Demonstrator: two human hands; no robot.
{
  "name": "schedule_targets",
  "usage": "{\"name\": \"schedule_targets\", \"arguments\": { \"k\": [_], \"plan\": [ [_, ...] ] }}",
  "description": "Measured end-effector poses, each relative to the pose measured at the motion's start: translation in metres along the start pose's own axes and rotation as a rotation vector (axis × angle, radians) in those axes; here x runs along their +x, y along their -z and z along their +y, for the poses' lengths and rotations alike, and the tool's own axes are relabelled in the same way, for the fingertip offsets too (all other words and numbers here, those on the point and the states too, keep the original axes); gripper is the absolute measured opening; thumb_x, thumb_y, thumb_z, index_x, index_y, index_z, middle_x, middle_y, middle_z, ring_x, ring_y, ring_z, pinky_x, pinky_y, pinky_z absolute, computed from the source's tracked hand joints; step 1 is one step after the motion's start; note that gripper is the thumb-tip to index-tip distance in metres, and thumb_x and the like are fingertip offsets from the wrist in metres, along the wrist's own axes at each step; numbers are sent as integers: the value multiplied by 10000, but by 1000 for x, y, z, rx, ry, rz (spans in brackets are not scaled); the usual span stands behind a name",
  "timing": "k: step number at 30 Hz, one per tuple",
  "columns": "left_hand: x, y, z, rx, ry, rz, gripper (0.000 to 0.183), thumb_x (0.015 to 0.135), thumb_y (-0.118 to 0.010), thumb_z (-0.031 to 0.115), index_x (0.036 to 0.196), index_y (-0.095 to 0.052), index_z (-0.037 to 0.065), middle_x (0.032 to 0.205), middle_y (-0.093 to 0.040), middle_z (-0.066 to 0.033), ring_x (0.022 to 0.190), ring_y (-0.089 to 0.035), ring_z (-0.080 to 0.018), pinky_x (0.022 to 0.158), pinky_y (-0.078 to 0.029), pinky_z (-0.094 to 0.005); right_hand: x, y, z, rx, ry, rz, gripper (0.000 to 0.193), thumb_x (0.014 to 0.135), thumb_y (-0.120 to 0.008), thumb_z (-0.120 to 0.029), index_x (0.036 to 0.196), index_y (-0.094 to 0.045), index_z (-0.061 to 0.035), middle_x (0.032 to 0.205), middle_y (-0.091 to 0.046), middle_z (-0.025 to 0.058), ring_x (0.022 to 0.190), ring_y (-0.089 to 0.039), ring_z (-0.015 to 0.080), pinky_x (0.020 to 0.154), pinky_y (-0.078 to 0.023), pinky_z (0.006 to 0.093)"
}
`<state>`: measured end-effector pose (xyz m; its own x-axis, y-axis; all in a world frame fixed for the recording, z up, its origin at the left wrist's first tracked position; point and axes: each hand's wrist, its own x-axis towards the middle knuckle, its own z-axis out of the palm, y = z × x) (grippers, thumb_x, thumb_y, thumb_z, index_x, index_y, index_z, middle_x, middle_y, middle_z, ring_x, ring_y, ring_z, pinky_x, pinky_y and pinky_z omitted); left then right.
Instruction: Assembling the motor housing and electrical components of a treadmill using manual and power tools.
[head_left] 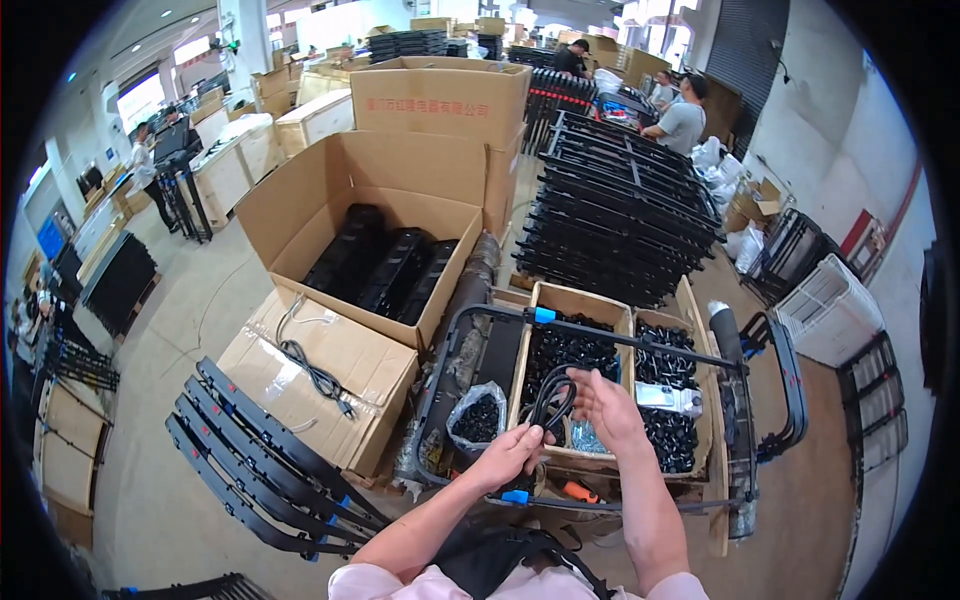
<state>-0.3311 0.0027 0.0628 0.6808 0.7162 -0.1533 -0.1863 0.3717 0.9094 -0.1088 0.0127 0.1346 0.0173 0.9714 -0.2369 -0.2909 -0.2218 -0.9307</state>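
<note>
A looped black cable (553,398) stands up from my left hand (513,455), whose thumb and fingers pinch its lower end. My right hand (610,412) is raised at the loop's right side, fingers stretched out and partly apart, the fingertips close to the top of the loop; whether they touch it I cannot tell. Both hands are above a black tubular frame (650,345) with blue tape pieces, lying across wooden bins. Under the hands, one wooden bin (533,340) holds many small black parts and a clear bag. A second black cord (318,372) with a plug lies on a closed carton at left.
An open carton (440,180) with long black wrapped parts stands ahead left. Beside it rises a stack of black frames (620,210). Curved black bars (255,450) lean at lower left. A plastic bag (476,418) of small parts and an orange-handled tool (580,491) are near. People work farther back.
</note>
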Motion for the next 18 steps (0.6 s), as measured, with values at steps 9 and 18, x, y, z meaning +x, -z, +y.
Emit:
{"name": "schedule_targets", "arguments": {
  "k": [9,18],
  "plan": [
    [-10,-24,-18,-340,298,-189,446,1134,-417,483,1068,-583,74,802,-531,-6,716,-569,-156,698,-503,-308,43,-9,-15,372,-24,124,292,1134,-459,-353,1073,-605,-107,779,-575,-17,745,-619,168,683,-532,357],
    [-45,-29,-7,-340,428,-423,487,1129,-414,506,1001,-609,79,875,-591,-31,808,-599,-169,795,-531,-330,33,95,-87,500,80,525,265,1123,-480,-313,969,-550,-109,617,-346,-90,460,-290,63,437,-229,262]
  ]
}}
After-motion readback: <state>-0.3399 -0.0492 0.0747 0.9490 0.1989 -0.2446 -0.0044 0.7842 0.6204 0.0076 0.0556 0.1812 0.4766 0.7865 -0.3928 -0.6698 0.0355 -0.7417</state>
